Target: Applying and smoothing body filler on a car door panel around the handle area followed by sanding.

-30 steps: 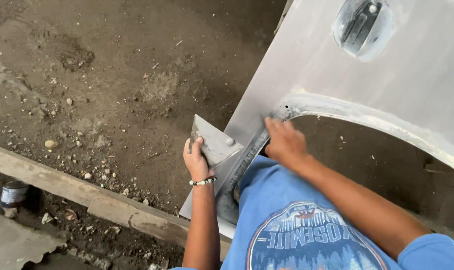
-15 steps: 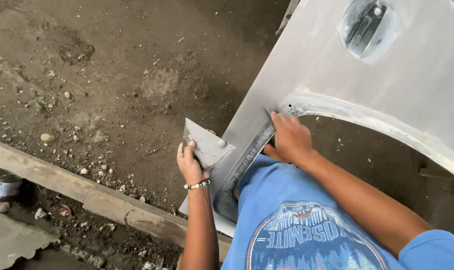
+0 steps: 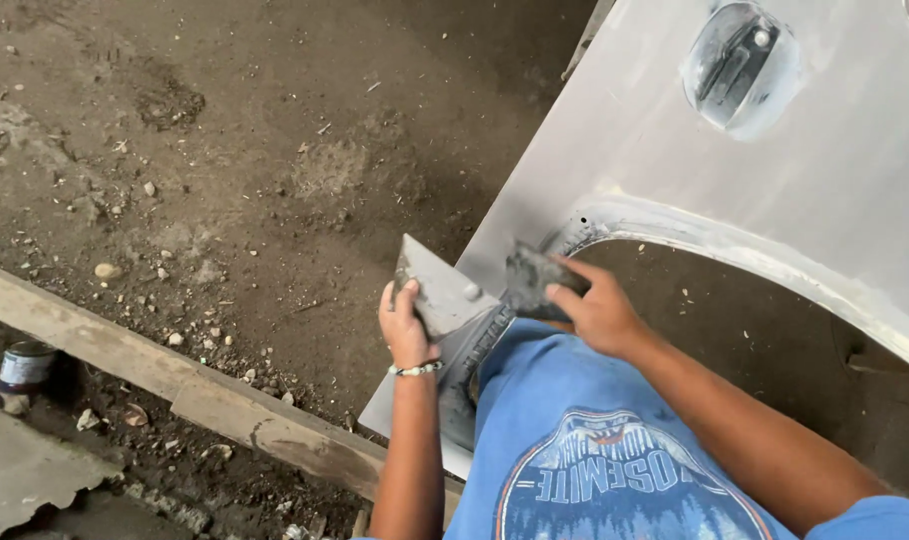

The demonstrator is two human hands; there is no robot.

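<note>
My left hand (image 3: pixel 405 325) grips a flat grey filler board (image 3: pixel 442 292), held tilted just left of a grey vehicle body panel (image 3: pixel 654 170). My right hand (image 3: pixel 596 308) holds a small dark spreader (image 3: pixel 536 282) smeared with grey filler, its blade against the lower end of the panel's curved wheel arch edge (image 3: pixel 674 228). A beaded bracelet sits on my left wrist. My blue printed shirt fills the bottom of the head view.
Bare dirt ground with stones lies to the left. A wooden beam (image 3: pixel 174 385) runs diagonally across the lower left. A small tin can (image 3: pixel 24 367) stands beside it. A recessed handle (image 3: pixel 739 62) sits high on the panel.
My right hand has drawn back from the arch edge toward the board, and the spreader now shows in it. The left hand with the board has shifted slightly.
</note>
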